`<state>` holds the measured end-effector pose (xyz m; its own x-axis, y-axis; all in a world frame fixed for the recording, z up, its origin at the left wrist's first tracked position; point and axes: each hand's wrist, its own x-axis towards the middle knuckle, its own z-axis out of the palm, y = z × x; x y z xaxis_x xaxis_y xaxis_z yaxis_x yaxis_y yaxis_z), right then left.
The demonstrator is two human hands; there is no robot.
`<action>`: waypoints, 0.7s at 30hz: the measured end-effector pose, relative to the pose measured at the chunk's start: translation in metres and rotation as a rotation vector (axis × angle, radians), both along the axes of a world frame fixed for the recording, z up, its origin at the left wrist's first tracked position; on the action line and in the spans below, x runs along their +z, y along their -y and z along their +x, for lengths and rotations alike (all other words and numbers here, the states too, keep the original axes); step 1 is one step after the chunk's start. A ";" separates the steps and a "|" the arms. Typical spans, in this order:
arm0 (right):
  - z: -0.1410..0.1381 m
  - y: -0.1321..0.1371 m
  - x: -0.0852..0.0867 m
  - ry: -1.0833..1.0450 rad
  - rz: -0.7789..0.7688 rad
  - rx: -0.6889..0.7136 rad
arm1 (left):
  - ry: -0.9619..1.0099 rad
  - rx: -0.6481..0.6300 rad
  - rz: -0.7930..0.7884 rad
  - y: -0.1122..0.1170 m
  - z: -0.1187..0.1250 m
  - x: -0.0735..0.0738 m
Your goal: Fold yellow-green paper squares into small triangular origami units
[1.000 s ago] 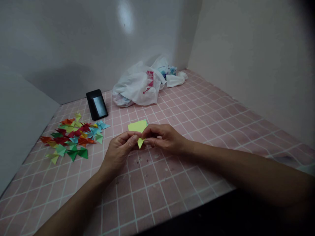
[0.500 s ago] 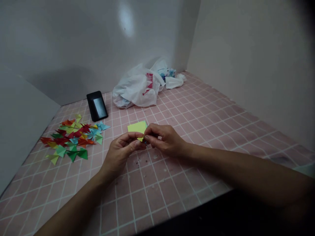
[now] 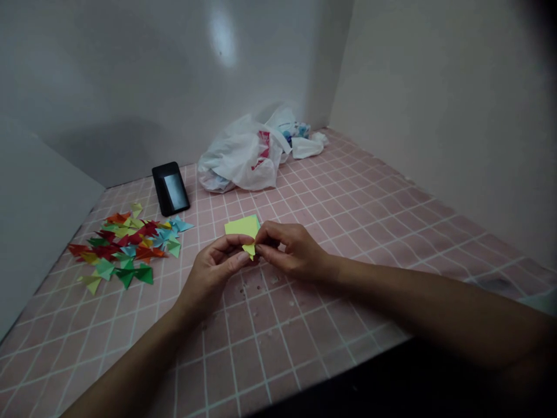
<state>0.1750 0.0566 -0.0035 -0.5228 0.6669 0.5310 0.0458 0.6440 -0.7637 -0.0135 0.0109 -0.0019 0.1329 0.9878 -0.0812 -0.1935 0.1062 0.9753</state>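
Left hand (image 3: 213, 264) and right hand (image 3: 296, 249), one of each, meet near mid-frame, thumb and forefinger of both clamped on one small folded yellow paper (image 3: 248, 249). Just behind it lies one yellow paper stack (image 3: 241, 225), sheet count unclear. At frame left, many folded coloured papers (image 3: 148, 252) overlap too much to count. One black phone (image 3: 171, 188) sits above them. One white plastic bag (image 3: 241, 154), upper centre, bears unreadable red print.
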 end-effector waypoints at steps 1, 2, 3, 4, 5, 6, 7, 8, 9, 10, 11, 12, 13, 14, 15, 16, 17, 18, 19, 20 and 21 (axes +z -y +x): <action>0.000 0.000 0.000 -0.005 -0.008 0.003 | 0.008 -0.008 -0.004 0.000 0.000 0.000; 0.000 0.000 0.000 -0.008 -0.017 0.006 | 0.016 -0.014 -0.010 0.000 -0.001 -0.001; 0.000 0.000 0.000 -0.008 -0.027 0.008 | 0.023 -0.018 -0.018 0.000 -0.001 -0.001; 0.000 -0.001 -0.001 -0.007 -0.034 0.010 | 0.030 -0.019 -0.025 0.000 -0.001 -0.001; 0.000 -0.001 -0.002 -0.006 -0.039 0.011 | 0.036 -0.018 -0.029 0.000 -0.001 -0.001; 0.000 -0.001 -0.002 -0.005 -0.042 0.011 | 0.042 -0.017 -0.034 0.000 -0.001 -0.001; 0.000 -0.002 -0.003 -0.005 -0.042 0.011 | 0.045 -0.016 -0.035 0.001 -0.001 0.000; 0.000 -0.002 -0.003 -0.008 -0.041 0.013 | 0.045 -0.017 -0.036 0.001 -0.001 0.000; 0.000 -0.002 -0.004 -0.011 -0.041 0.016 | 0.043 -0.017 -0.032 0.001 -0.001 0.000; 0.000 -0.003 -0.004 -0.015 -0.046 0.020 | 0.038 -0.017 -0.023 0.001 -0.001 0.000; 0.000 -0.003 -0.004 -0.021 -0.057 0.021 | 0.027 -0.017 -0.008 0.001 -0.001 0.000; 0.000 -0.002 -0.003 -0.029 -0.077 0.020 | 0.011 -0.016 0.013 0.001 -0.001 0.000; 0.000 -0.002 -0.003 -0.038 -0.111 0.021 | -0.010 -0.013 0.038 0.001 -0.001 0.001; 0.000 -0.001 -0.003 -0.047 -0.157 0.025 | -0.037 -0.005 0.065 0.001 0.000 0.001; -0.001 -0.001 -0.003 -0.060 -0.212 0.036 | -0.072 0.007 0.092 0.002 0.000 0.002; -0.001 0.000 -0.003 -0.078 -0.276 0.056 | -0.114 0.027 0.121 0.002 0.001 0.003; -0.002 0.001 -0.004 -0.100 -0.345 0.086 | -0.162 0.053 0.151 0.003 0.002 0.005; -0.003 0.001 -0.005 -0.129 -0.416 0.116 | -0.216 0.080 0.182 0.004 0.002 0.006; -0.004 0.002 -0.006 -0.160 -0.484 0.143 | -0.270 0.113 0.211 0.005 0.003 0.007; -0.006 0.002 -0.006 -0.186 -0.548 0.164 | -0.316 0.141 0.229 0.005 0.004 0.008; -0.007 0.003 -0.007 -0.205 -0.604 0.180 | -0.349 0.164 0.237 0.006 0.004 0.009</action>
<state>0.1683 0.0540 -0.0105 -0.5824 0.7901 0.1915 -0.2073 0.0835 -0.9747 -0.0096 0.0050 0.0073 -0.0224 0.9902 0.1378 0.1556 -0.1327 0.9789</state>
